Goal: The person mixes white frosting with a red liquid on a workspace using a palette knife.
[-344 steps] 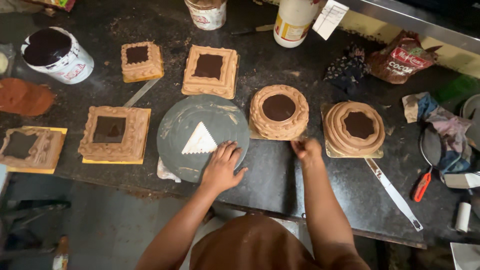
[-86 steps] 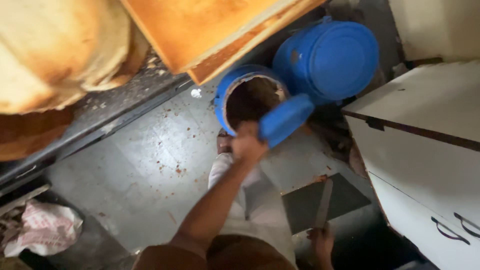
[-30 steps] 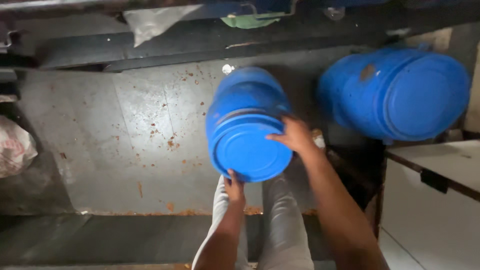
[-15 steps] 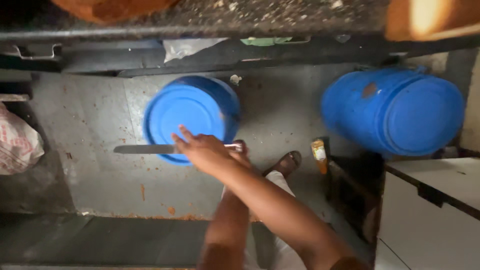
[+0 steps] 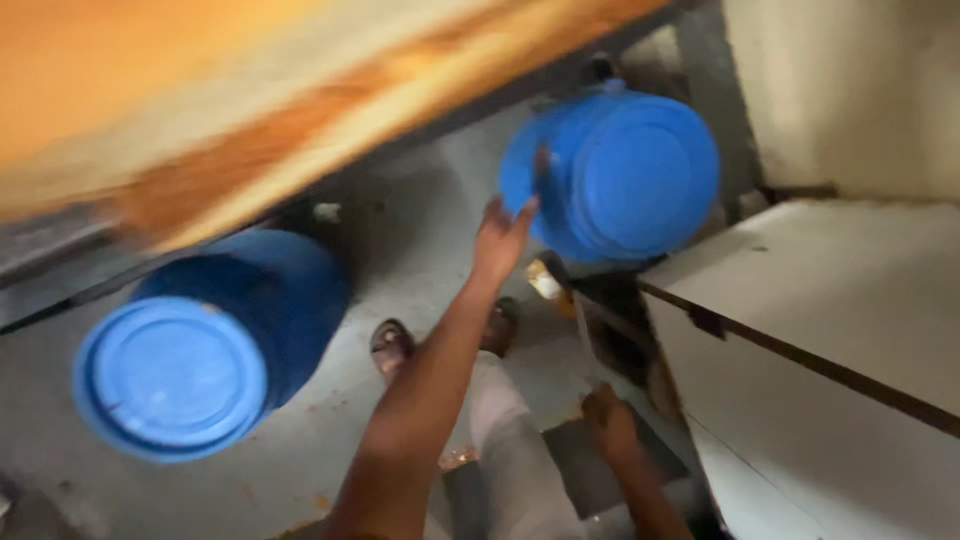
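At the upper left of the frame, a blurred orange-brown board edge [image 5: 230, 130] runs slantwise above you, rising toward the upper right. Below it, at the lower left, stands a blue lidded drum [image 5: 205, 345]; its round lid faces you and its body leans away toward the upper right, so its long axis runs from lower left to upper right in the picture. It rests on the grey stained floor [image 5: 400, 260].

Moving to the centre, your left hand [image 5: 503, 235] is stretched up and forward, fingers spread and open, holding nothing, with the fingertips at the left rim of the second blue drum [image 5: 615, 175]; the blur keeps you from telling whether they touch it. That drum sits in the upper middle-right of the frame, lid toward you, its body pointing away toward the upper left. Below your arm you see your sandalled feet [image 5: 392, 345] on the floor and a pale trouser leg [image 5: 510, 450].

Lower and to the right, your right hand [image 5: 608, 420] hangs low beside a dark flat panel [image 5: 600, 470]; whether it is gripping anything there you cannot tell. At the far right, a white cabinet [image 5: 830, 330] with a dark edge strip fills the corner.
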